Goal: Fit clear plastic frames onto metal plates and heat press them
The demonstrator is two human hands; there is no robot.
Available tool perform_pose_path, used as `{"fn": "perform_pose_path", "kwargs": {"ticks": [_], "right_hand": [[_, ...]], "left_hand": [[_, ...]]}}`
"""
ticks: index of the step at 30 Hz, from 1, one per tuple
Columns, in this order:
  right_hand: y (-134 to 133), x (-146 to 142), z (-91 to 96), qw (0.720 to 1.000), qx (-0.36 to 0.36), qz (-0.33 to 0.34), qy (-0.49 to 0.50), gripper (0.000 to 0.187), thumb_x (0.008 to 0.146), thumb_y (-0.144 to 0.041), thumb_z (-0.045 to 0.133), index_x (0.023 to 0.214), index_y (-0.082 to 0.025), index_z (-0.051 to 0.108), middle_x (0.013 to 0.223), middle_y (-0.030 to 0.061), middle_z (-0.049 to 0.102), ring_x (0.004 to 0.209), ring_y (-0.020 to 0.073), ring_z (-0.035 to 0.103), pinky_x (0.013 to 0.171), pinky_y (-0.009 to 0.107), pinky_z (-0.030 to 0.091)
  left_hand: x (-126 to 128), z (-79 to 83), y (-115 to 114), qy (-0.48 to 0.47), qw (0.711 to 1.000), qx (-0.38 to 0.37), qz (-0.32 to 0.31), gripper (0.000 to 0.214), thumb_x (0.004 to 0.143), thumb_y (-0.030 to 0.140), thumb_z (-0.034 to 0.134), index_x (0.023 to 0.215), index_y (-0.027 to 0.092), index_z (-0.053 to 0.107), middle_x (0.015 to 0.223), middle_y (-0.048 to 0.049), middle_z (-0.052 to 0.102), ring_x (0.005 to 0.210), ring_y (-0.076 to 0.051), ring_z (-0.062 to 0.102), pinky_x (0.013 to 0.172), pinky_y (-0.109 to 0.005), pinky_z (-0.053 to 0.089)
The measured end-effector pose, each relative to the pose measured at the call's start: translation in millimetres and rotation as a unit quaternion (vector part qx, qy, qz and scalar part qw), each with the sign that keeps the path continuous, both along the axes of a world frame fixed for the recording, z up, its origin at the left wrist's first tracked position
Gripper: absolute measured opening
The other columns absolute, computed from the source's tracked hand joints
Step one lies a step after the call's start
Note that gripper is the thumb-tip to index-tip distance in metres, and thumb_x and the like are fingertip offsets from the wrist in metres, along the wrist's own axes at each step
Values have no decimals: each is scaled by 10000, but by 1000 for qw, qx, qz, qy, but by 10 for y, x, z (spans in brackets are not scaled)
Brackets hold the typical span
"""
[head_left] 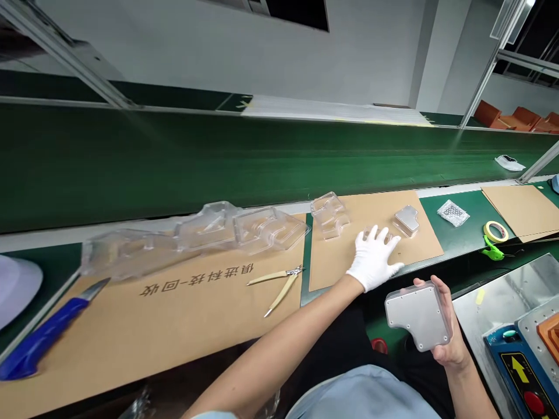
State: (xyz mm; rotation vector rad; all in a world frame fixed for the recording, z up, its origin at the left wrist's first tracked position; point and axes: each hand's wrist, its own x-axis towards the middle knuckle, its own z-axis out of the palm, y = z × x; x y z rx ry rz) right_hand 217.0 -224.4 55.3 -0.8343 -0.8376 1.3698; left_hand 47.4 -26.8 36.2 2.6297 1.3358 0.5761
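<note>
My left hand (376, 259), in a white glove, reaches over the cardboard sheet (332, 265) with its fingers spread. Something clear lies by its fingertips, partly hidden by them. My bare right hand (452, 331) is closed on the edge of a grey L-shaped metal housing (418, 314) with small screws or holes around its rim. Just beyond the left hand sits a clear plastic tray with a grey metal part (407, 220) in it. A clear plastic blister tray (331, 215) stands to the left of that hand.
More clear blister trays (205, 235) line the back of the left cardboard (183, 326). Nippers (279, 284) and a blue-handled knife (52, 334) lie there. At right are yellow tape (496, 231), green scissors (493, 250), a bag (453, 213) and a blue machine (515, 372) with a red button.
</note>
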Motion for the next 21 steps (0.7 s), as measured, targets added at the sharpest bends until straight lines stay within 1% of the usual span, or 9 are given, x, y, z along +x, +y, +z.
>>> {"fn": "perform_pose_path", "kwargs": {"ticks": [3, 6, 9, 12, 13, 15, 18, 20, 21], "right_hand": [[-80, -54, 35, 1000, -12, -12, 22, 1235, 518, -625, 1050, 1564, -435, 422, 1657, 129, 435, 1570, 471, 388, 1215, 685, 376], [-152, -146, 48, 997, -49, -3, 54, 1235, 523, -620, 1046, 1572, -463, 413, 1709, 112, 381, 1563, 491, 394, 1199, 729, 376], [-179, -241, -3, 992, -90, 30, 86, 1200, 591, -607, 1010, 1597, -525, 362, 1774, 64, 291, 1573, 511, 373, 1172, 792, 371], [-123, -307, -112, 984, -117, 72, 113, 1164, 650, -605, 963, 1616, -581, 313, 1788, 12, 282, 1598, 504, 334, 1180, 821, 344], [-89, -326, -147, 980, -127, 87, 123, 1133, 669, -639, 937, 1616, -592, 316, 1788, -5, 289, 1606, 499, 324, 1185, 824, 337], [-10, -362, -190, 971, -149, 121, 140, 1017, 720, -777, 827, 1603, -603, 354, 1776, -28, 329, 1613, 492, 314, 1184, 836, 331], [110, -424, -171, 960, -175, 164, 143, 810, 830, -941, 524, 1562, -600, 451, 1720, -31, 440, 1599, 486, 351, 1177, 849, 323], [173, -477, -114, 957, -190, 169, 136, 708, 909, -905, 422, 1542, -596, 485, 1688, -25, 490, 1581, 468, 395, 1182, 832, 329], [195, -505, -79, 957, -197, 162, 135, 667, 940, -864, 420, 1545, -590, 485, 1681, -18, 498, 1571, 459, 416, 1183, 819, 337]], "left_hand": [[31, -83, 195, 37, 999, 29, -5, 429, 996, 306, 630, 1415, 224, 668, 1584, -174, 553, 1512, -465, 407, 1234, -688, 217], [-110, -101, 176, 21, 999, 34, 19, 438, 998, 246, 601, 1430, 194, 659, 1614, -176, 535, 1538, -467, 381, 1247, -686, 211], [-393, -100, -152, -45, 999, 24, -4, 429, 1004, 324, 634, 1408, 184, 668, 1592, -166, 566, 1528, -419, 426, 1246, -610, 311], [-788, -164, -586, -124, 992, 9, -6, 262, 1029, 285, 590, 1226, 212, 747, 1373, -127, 720, 1368, -324, 607, 1127, -478, 482], [-952, -194, -704, -141, 990, 8, 22, 242, 1035, 258, 570, 1179, 215, 760, 1289, -121, 753, 1296, -305, 653, 1092, -460, 509], [-1322, -249, -858, -147, 982, 14, 119, 245, 1030, 229, 556, 1155, 213, 767, 1221, -123, 771, 1225, -302, 686, 1089, -472, 518], [-1863, -297, -875, -77, 963, 2, 257, 337, 980, 317, 652, 1290, 207, 727, 1402, -163, 701, 1409, -389, 569, 1135, -544, 483], [-2108, -312, -793, -10, 957, -29, 289, 515, 940, 411, 711, 1410, 205, 662, 1529, -186, 621, 1527, -441, 438, 1158, -579, 446], [-2181, -314, -746, 17, 956, -45, 288, 562, 939, 440, 710, 1442, 200, 636, 1543, -194, 609, 1532, -445, 429, 1162, -579, 432]]}}
